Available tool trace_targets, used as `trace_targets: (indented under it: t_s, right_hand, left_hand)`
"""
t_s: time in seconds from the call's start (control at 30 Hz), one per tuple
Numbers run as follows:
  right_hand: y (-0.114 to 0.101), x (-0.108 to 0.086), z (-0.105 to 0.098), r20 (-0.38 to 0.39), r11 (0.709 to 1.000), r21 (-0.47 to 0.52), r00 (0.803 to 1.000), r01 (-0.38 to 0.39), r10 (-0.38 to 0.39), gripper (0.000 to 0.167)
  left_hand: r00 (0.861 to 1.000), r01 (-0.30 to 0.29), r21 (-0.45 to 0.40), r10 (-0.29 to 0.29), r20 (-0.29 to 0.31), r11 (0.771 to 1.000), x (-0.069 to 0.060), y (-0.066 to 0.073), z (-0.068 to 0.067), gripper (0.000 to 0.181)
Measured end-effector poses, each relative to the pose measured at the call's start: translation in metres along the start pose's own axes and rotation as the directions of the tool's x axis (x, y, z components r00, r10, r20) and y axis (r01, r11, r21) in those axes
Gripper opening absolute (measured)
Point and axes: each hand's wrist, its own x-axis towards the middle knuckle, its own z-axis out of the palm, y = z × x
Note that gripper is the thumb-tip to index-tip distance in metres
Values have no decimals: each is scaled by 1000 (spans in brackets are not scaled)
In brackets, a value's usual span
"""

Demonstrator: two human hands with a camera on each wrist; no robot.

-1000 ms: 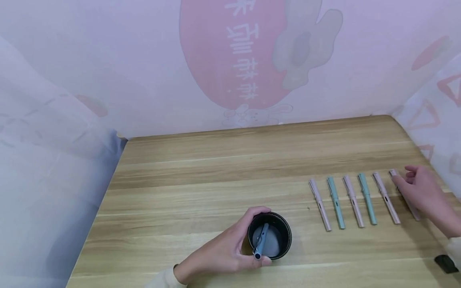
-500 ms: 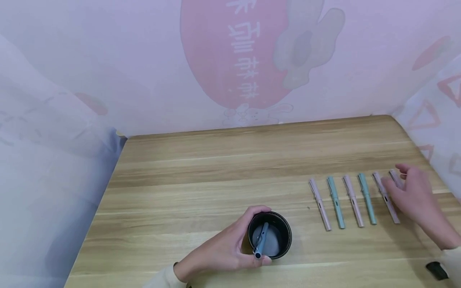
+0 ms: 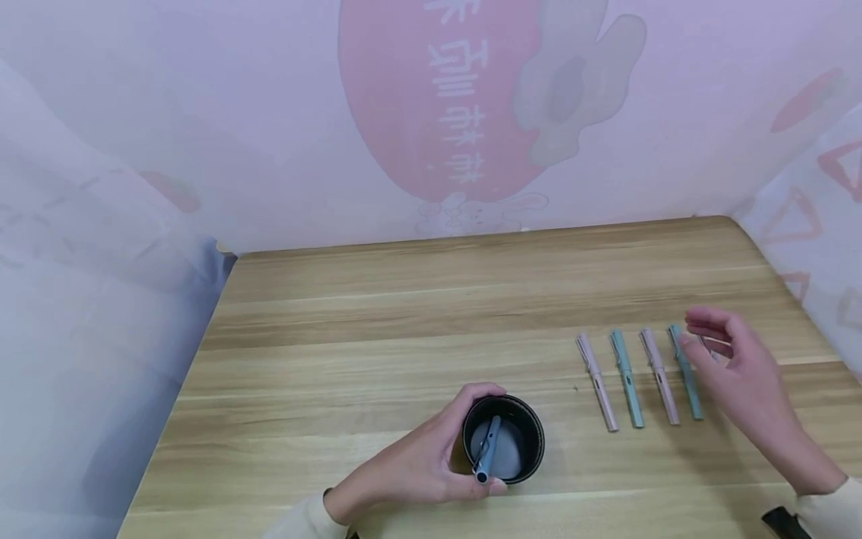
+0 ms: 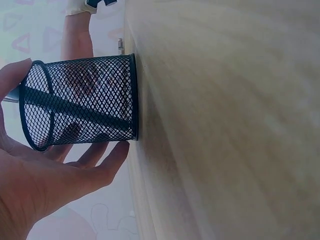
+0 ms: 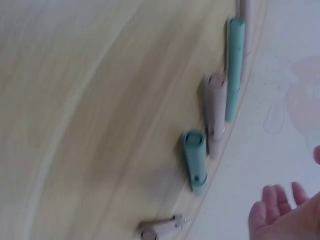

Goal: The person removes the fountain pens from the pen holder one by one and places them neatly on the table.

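Observation:
My left hand point(image 3: 420, 464) grips a black mesh pen cup point(image 3: 535, 464), with a blue-grey pen point(image 3: 488, 449) leaning inside. The left wrist view shows its fingers around the mesh cup point(image 4: 95, 100). Four pens lie in a row on the table: pink point(image 3: 598, 385), teal point(image 3: 628, 380), pink point(image 3: 661, 378), teal point(image 3: 688, 378). My right hand point(image 3: 754, 389) hovers at the row's right end, mostly hiding another pen. In the right wrist view, the fingers of the hand point(image 5: 285, 215) are loosely bent and apart, and a pale pink pen point(image 5: 162, 228) lies nearest below.
The wooden table point(image 3: 404, 322) has a printed curtain point(image 3: 269, 135) along its back and sides. A black object point(image 3: 784, 522) is at the right sleeve point(image 3: 831, 513).
My right hand has moved left along the row, from the rightmost pen towards the teal one, and now covers the pens at that end. The left hand and cup stay in place.

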Motion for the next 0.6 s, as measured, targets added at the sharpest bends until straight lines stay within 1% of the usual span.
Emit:
trace_targets:
  t_s: [0.07, 0.2, 0.33, 0.4, 0.53, 0.6]
  right_hand:
    - [-6, -3, 4, 0, 998, 57, 1000, 2, -2, 36]
    - [-18, -8, 12, 5, 988, 150, 999, 37, -38, 30]
    - [-34, -12, 18, 42, 972, 216, 993, 95, -107, 27]
    - [-42, -15, 20, 76, 962, 235, 984, 136, -158, 26]
    - [-55, -20, 26, 147, 930, 300, 953, 211, -264, 29]
    - [-60, -22, 30, 151, 897, 364, 935, 250, -322, 33]
  left_hand:
    - [1000, 0, -3, 0, 1, 1000, 0, 0, 0, 89]
    - [1000, -6, -7, 6, 3, 1000, 0, -1, 0, 89]
    - [1000, -12, -12, 12, 1, 1000, 0, -2, 0, 89]
    - [1000, -14, -19, 14, 0, 1000, 0, -2, 0, 89]
    - [1000, -14, -26, 14, -2, 1000, 0, -1, 0, 89]
    - [1000, -12, -26, 12, -3, 1000, 0, 0, 0, 89]
